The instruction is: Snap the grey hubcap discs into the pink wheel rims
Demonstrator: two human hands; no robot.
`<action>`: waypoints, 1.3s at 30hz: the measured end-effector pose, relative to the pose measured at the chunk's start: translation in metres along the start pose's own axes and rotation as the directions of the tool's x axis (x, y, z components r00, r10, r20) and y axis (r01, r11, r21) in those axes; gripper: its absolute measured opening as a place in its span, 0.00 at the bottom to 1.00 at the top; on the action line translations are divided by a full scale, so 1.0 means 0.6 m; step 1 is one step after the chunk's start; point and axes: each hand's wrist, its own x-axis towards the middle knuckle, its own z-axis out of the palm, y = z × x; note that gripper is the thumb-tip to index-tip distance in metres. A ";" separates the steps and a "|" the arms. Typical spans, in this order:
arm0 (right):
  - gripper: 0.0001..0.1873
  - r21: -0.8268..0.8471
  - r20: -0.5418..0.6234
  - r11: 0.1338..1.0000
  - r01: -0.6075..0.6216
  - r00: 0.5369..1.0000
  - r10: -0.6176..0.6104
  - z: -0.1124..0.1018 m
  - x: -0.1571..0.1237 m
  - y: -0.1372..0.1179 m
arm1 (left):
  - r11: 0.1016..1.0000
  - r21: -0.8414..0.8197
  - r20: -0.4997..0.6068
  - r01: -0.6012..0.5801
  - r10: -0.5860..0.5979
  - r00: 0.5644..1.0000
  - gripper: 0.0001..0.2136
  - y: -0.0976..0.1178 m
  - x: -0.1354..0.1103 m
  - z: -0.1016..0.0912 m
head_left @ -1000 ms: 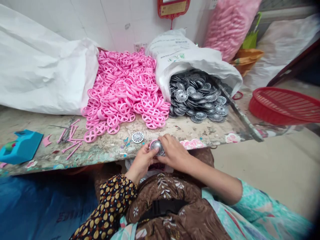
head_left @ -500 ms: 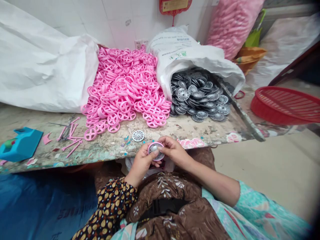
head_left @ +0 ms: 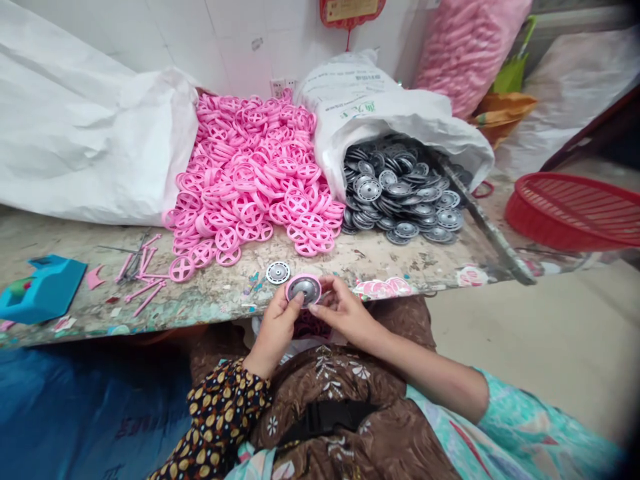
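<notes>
My left hand (head_left: 278, 325) and my right hand (head_left: 341, 308) both pinch one pink wheel with a silver hubcap (head_left: 303, 289) set in it, held at the table's front edge above my lap. A single silver hubcap (head_left: 278, 272) lies on the table just left of it. Behind lies a big heap of pink wheels (head_left: 253, 173) spilling from a white sack (head_left: 90, 140). To its right a pile of silver hubcaps (head_left: 400, 190) spills from another white sack (head_left: 370, 107).
A worn, paint-flecked table (head_left: 390, 257) runs across the view. Pink sticks (head_left: 140, 277) and a blue plastic part (head_left: 40, 290) lie at its left. A red basket (head_left: 575, 210) sits at the right. A pink-filled bag (head_left: 467, 47) leans at the back.
Both hands lifted the wheel a little toward the table edge and tilted it, so the silver hubcap now faces up inside the pink rim.
</notes>
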 end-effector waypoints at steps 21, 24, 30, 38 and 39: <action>0.16 -0.653 0.422 0.708 0.271 0.905 0.043 -0.013 -0.009 0.053 | 0.736 0.677 -0.136 -0.011 0.141 0.981 0.14 0.015 0.025 -0.100; 0.17 -0.638 0.475 0.669 0.383 0.879 -0.050 -0.019 -0.007 0.037 | 0.561 0.825 -0.111 -0.075 0.290 0.951 0.12 0.006 0.041 -0.112; 0.13 -0.761 0.244 0.532 0.370 0.924 -0.293 -0.065 0.044 0.013 | 0.176 0.974 0.077 -0.145 0.347 0.935 0.16 -0.013 0.075 -0.107; 0.11 -0.941 0.169 0.192 0.280 0.877 -0.449 -0.090 0.138 0.012 | 0.303 0.932 0.060 -0.200 0.415 0.908 0.17 -0.024 0.076 -0.115; 0.10 -0.929 0.199 0.188 0.318 0.859 -0.471 -0.092 0.138 0.015 | 0.355 0.911 0.037 -0.208 0.434 0.900 0.17 -0.022 0.070 -0.116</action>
